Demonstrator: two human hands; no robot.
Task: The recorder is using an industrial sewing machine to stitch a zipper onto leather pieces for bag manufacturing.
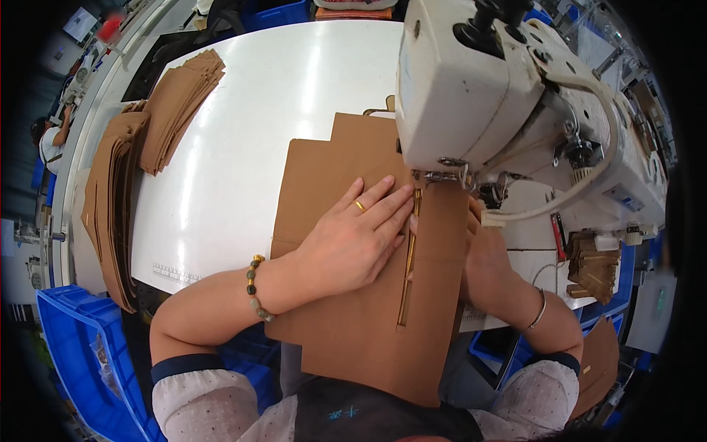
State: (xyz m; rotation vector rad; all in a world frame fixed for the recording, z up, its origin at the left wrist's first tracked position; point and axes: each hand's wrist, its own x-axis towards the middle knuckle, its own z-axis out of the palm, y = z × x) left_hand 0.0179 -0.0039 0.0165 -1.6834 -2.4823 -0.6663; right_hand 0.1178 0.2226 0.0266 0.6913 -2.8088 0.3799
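A flat brown panel (346, 324) with notched corners lies under the sewing machine's head (464, 96). A long narrow slot in it shows a gold-toothed zipper (412, 250) that runs up to the presser foot (434, 177). My left hand (361, 232) rests flat on the panel, left of the slot, fingers stretched toward the foot. My right hand (486, 250) is at the panel's right edge with its fingers bent around it; the panel hides part of them. Beside the slot a fingertip shows, and I cannot tell whose hand it belongs to.
Stacked brown pieces (114, 199) stand at the table's left, with another brown stack (180, 110) behind. A blue crate (96, 353) is at lower left. On the right lie a small bundle of brown pieces (593, 265) and a red-and-black tool (558, 236). Another person (53, 140) sits far left.
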